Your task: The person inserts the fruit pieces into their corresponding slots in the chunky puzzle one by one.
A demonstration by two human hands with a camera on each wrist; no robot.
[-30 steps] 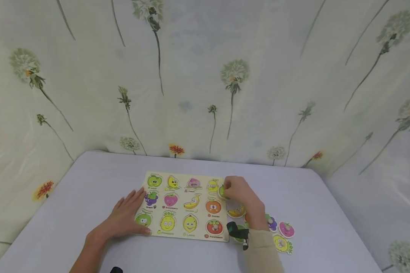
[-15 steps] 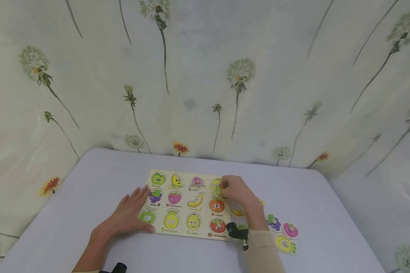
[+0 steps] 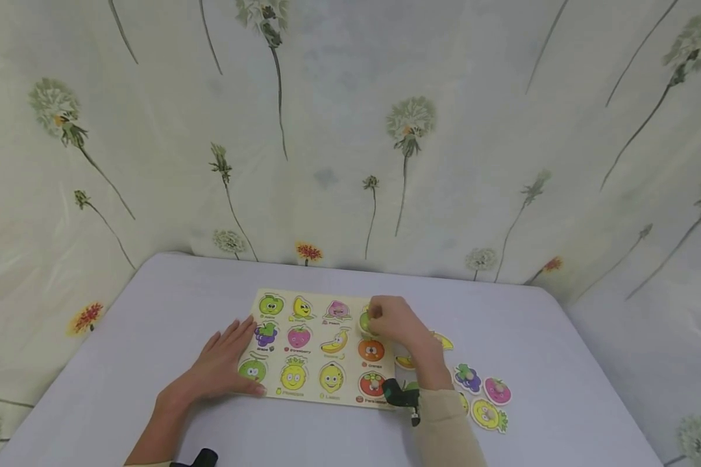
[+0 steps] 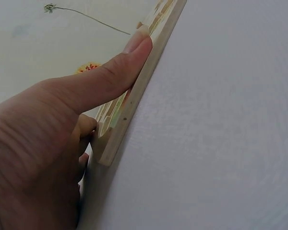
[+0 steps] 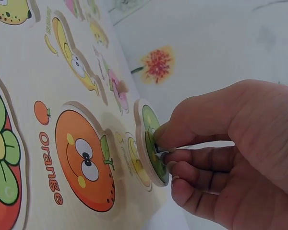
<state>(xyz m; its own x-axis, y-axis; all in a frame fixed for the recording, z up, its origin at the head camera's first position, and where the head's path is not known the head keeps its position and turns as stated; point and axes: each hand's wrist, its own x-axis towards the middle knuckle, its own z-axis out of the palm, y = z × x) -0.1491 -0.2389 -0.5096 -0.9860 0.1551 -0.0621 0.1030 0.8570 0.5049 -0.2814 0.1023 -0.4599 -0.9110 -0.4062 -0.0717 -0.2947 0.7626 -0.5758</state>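
Note:
My right hand (image 3: 396, 319) pinches a green fruit puzzle piece (image 5: 150, 119) by its small knob, between thumb and fingertips. The piece stands tilted over the yellow fruit picture (image 5: 138, 160) at the far right corner of the puzzle board (image 3: 351, 363), just behind the orange picture (image 5: 84, 160). Part of its green face is hidden by my fingers. My left hand (image 3: 224, 360) rests at the board's left side with fingers spread. Its thumb (image 4: 127, 60) lies on the board's near edge.
Several loose fruit pieces lie right of the board: grapes (image 3: 467, 379), a pink strawberry (image 3: 498, 390), a pineapple (image 3: 487, 415) and a banana (image 3: 405, 362). My right forearm partly covers others. A flowered curtain (image 3: 327, 130) hangs behind the white table (image 3: 210, 279).
My right hand has carried the green piece leftward, from the board's right edge to over the far right picture. The left hand keeps its place on the board. The head view has shifted slightly.

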